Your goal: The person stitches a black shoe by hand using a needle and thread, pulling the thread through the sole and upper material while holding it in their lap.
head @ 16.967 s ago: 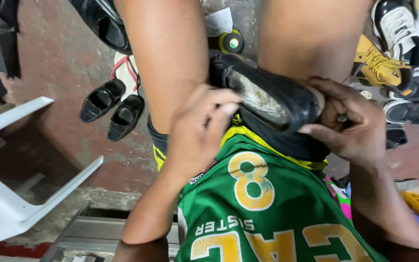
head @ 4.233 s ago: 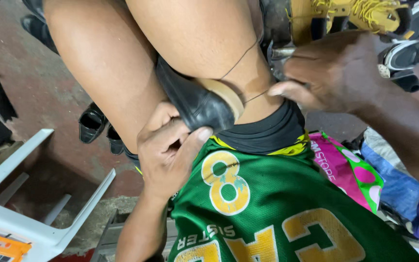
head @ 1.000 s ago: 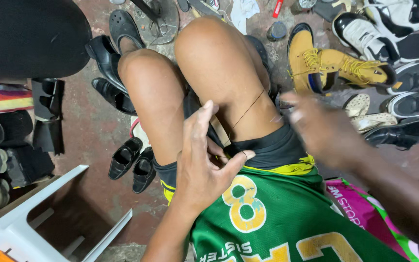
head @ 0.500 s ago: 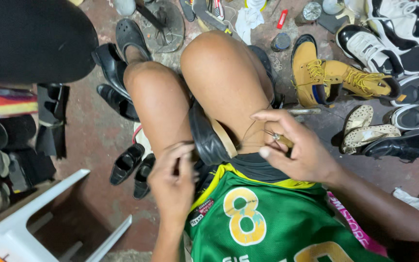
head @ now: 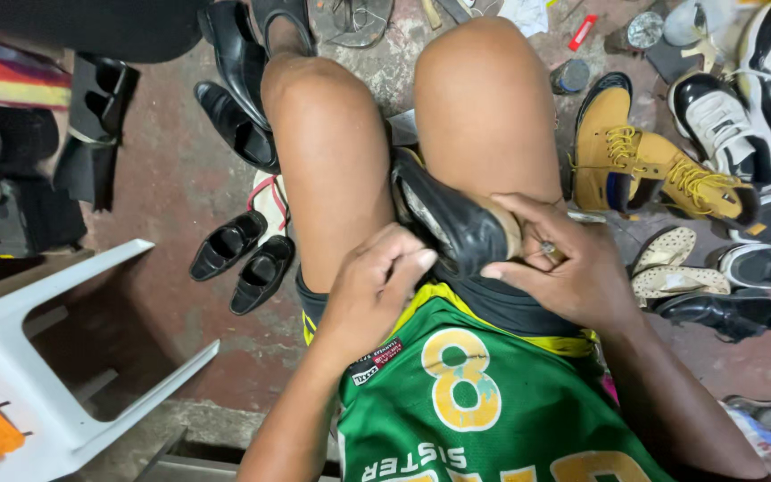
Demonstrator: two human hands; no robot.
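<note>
— Lying wedged between the bare thighs, the black leather shoe (head: 446,219) runs along the lap: one end points away toward the knees, the other comes back toward the green jersey (head: 484,402). Its long axis tilts slightly from upper left to lower right in the head view.

— And the hands?

— The left hand (head: 375,287) curls against the near end of the shoe, fingertips pressing on its black upper. The right hand (head: 557,263) closes round the same end from the other side, thumb and fingers pinching the edge, with a small metal tool (head: 548,250) between the fingers. Whether that is a needle, I cannot tell.

— What lies around?

— A tan lace-up boot (head: 635,161) lies just right of the right knee, with black-and-white sneakers (head: 742,98) beyond it. A pair of small black loafers (head: 243,254) sits on the reddish floor left of the left thigh, larger black dress shoes (head: 238,80) beyond them. A white plastic chair (head: 64,375) stands at lower left.

— Anything blocking the shoe?

— The thighs hide its far part, and both hands cover much of the near end.
</note>
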